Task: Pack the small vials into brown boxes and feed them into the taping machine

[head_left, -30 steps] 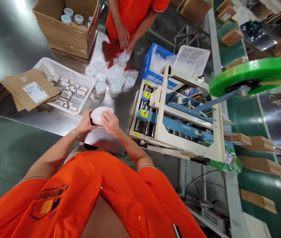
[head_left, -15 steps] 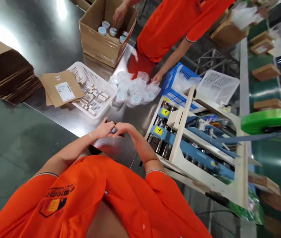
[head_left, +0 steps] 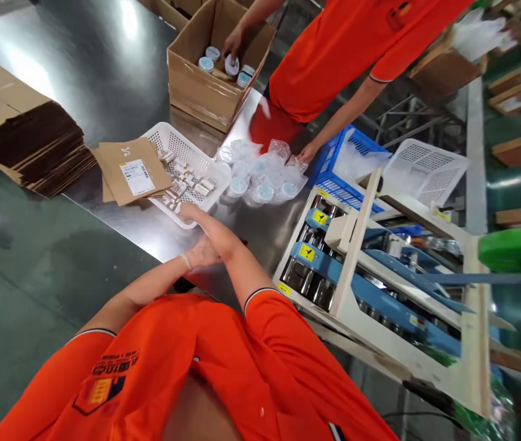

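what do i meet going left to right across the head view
Brown cardboard stack, loose cardboard pieces with a white label, white basket of small items, plastic-bagged jars, blue crate, white perforated crate, green roll.

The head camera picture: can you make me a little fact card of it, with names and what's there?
Right hand: at the near edge of the white basket; its grip isn't clear
Left hand: partly hidden by the right forearm; can't tell what it holds
In the basket: small white-and-brown items
Over its left edge: flat cardboard pieces, the top one labelled
Right of the basket: clear-wrapped tubs
Co-worker: one hand in the cardboard box, the other beside the wrapped tubs
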`<control>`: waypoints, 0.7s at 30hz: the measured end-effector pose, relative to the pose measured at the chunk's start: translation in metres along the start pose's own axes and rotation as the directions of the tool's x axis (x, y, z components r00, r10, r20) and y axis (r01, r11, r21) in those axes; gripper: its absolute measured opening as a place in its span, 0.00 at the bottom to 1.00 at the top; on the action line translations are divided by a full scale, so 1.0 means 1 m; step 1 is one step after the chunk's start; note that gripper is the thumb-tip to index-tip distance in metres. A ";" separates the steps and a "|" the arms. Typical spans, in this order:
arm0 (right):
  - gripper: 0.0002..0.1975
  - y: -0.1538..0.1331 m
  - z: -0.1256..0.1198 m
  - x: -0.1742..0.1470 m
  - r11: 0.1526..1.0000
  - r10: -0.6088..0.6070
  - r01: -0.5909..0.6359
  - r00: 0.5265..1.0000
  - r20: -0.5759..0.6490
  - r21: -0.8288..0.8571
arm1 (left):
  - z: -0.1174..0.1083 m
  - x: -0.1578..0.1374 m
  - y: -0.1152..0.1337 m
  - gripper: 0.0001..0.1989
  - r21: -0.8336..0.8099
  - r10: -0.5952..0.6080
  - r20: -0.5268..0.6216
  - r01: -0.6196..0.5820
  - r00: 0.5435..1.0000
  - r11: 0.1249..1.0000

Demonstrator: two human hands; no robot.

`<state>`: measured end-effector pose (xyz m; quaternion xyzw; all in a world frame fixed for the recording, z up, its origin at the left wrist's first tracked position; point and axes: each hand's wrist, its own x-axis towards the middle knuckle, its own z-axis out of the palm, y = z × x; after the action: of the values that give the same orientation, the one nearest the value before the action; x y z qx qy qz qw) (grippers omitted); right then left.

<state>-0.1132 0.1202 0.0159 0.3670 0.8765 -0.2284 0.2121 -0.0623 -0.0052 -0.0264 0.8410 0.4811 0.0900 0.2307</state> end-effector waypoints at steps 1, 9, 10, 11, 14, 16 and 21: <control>0.15 0.008 -0.005 -0.008 1.000 0.001 -0.001 1.000 -0.016 0.004 | -0.001 -0.001 0.000 0.16 0.011 0.013 0.021 -0.013 1.000 1.000; 0.19 0.111 -0.032 -0.180 0.993 0.043 -0.066 0.973 -0.226 -0.094 | -0.007 -0.002 0.002 0.16 0.093 0.041 0.084 -0.049 0.996 0.995; 0.17 0.115 -0.025 -0.197 0.992 0.072 -0.090 0.981 -0.180 -0.093 | -0.008 -0.002 0.002 0.16 0.107 0.041 0.094 -0.051 0.995 0.993; 0.16 0.116 -0.015 -0.209 0.990 0.103 -0.115 0.986 -0.132 -0.081 | -0.009 -0.002 0.002 0.16 0.123 0.043 0.104 -0.055 0.994 0.991; 0.15 0.111 0.025 -0.222 0.982 0.188 -0.188 0.980 -0.070 0.011 | -0.011 -0.002 0.002 0.15 0.162 0.045 0.125 -0.065 0.991 0.985; 0.17 0.107 0.058 -0.227 0.961 0.274 -0.259 0.940 -0.200 0.100 | -0.013 -0.002 0.002 0.16 0.174 0.033 0.127 -0.055 0.991 0.983; 0.25 0.120 0.123 -0.258 0.743 0.664 -0.562 0.554 -0.502 0.362 | -0.016 -0.004 0.002 0.19 0.167 0.018 0.134 -0.040 0.991 0.985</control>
<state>0.1661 -0.0139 0.0267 0.7178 0.6904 -0.0799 -0.0419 -0.0689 -0.0043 -0.0115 0.8686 0.4583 -0.0039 0.1883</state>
